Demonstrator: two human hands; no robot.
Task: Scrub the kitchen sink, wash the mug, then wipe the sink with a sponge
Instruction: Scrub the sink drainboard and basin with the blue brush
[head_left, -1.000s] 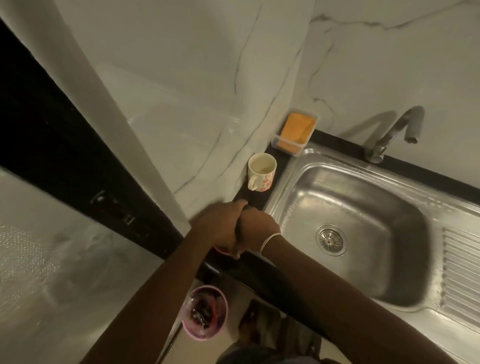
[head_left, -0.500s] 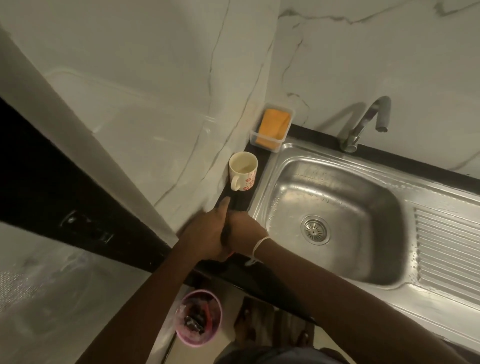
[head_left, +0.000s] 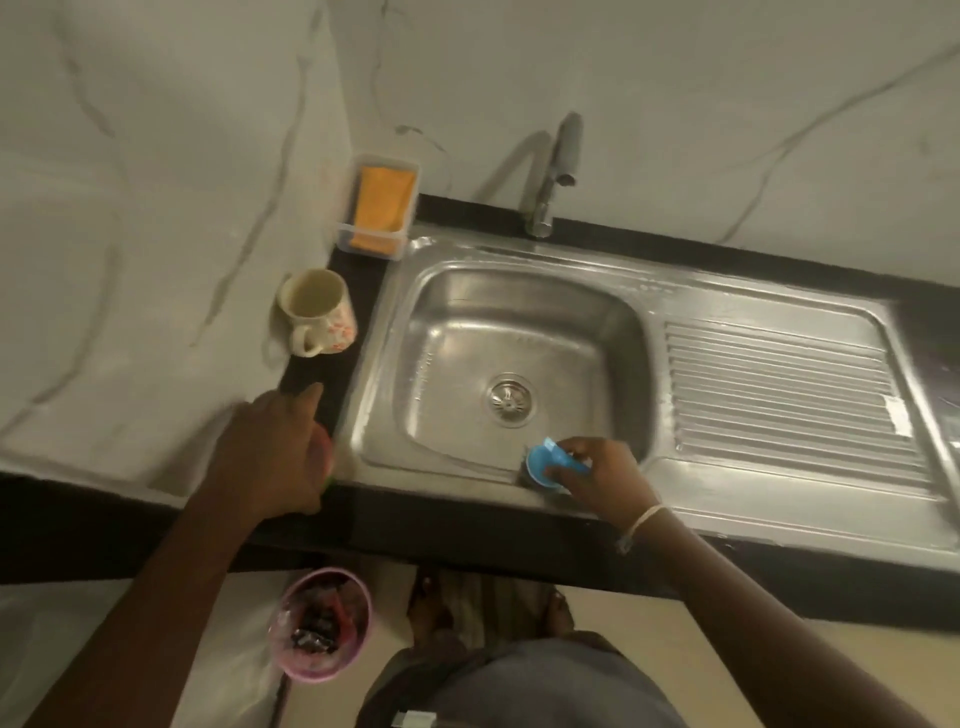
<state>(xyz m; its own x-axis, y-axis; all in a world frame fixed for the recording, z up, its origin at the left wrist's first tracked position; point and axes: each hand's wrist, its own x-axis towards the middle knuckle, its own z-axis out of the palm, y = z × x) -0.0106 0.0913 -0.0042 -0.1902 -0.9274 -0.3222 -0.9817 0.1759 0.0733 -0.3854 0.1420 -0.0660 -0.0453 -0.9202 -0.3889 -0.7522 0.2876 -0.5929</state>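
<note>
The steel sink (head_left: 524, 253) is set in a black counter, its basin bare around the drain (head_left: 510, 400). My right hand (head_left: 610, 480) grips a blue scrubber (head_left: 545, 464) with dark bristles at the basin's near rim. My left hand (head_left: 275, 457) rests on the counter left of the sink, its fingers curled over a small pink and green object (head_left: 326, 457) that is mostly hidden. A cream mug (head_left: 317, 312) with red flowers stands upright on the counter beyond my left hand. An orange sponge (head_left: 384, 205) lies in a clear tray (head_left: 370, 245) at the back corner.
A grey tap (head_left: 558, 171) rises behind the basin. The ribbed drainboard (head_left: 779, 395) extends to the right. Marble walls close in the left and the back. A pink bin (head_left: 324, 623) stands on the floor below, near my feet (head_left: 431, 605).
My hands were together at the counter's near left corner. The right hand has moved right to the basin's near rim with the blue scrubber; the left hand stayed at the corner.
</note>
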